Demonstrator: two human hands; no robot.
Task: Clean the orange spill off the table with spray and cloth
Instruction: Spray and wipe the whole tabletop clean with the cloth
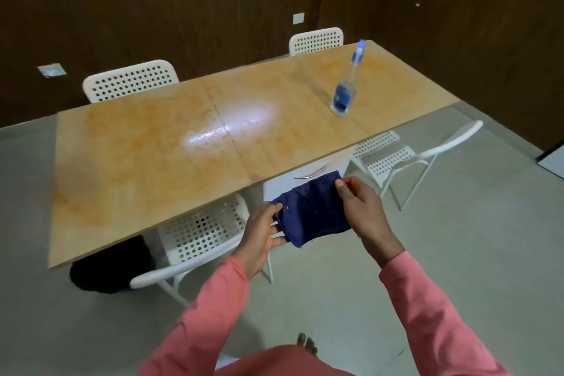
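A dark blue cloth (311, 210), folded flat, hangs in the air in front of the table's near edge. My left hand (262, 232) pinches its left side and my right hand (360, 204) grips its upper right corner. The light wooden table (146, 168) shows faint orange smears (79, 201) across much of its top, strongest at the near left corner. A clear spray bottle (346, 88) with blue liquid and a blue-white nozzle stands upright on the table's right part, well beyond my hands.
White perforated chairs stand around the table: one (201, 235) tucked under the near edge, one (396, 156) at the right, two (131, 79) behind. A white drawer unit (305, 177) sits under the table. A black object (110, 265) lies on the floor below the left end.
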